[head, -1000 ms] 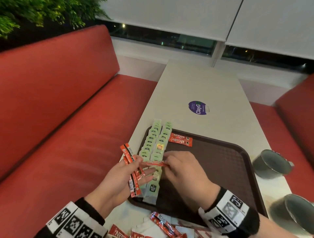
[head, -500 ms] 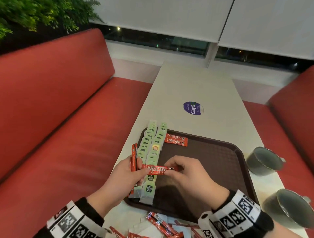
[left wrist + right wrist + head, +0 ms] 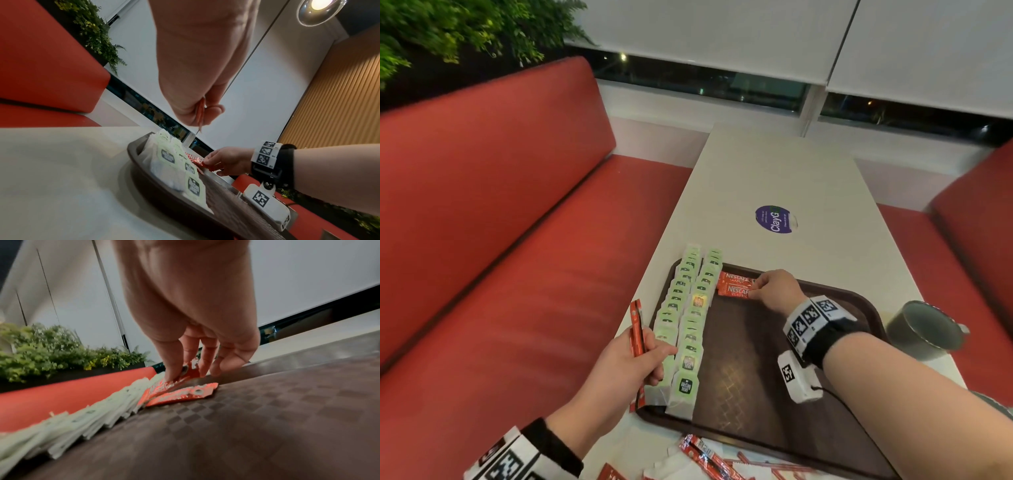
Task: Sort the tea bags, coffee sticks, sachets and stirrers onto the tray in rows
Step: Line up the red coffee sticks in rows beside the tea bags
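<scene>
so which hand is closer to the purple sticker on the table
Right. The right hand is at the tray's far end, just short of the purple sticker; the left hand sits nearer the person, off the tray's left edge.

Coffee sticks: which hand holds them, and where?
Left hand grips a bunch of coffee sticks near mid-length. Right hand pinches one coffee stick's right end.

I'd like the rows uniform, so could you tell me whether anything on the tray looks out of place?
Yes: one yellow-orange bag sits midway along the right row of green tea bags, the only differently coloured one.
</scene>
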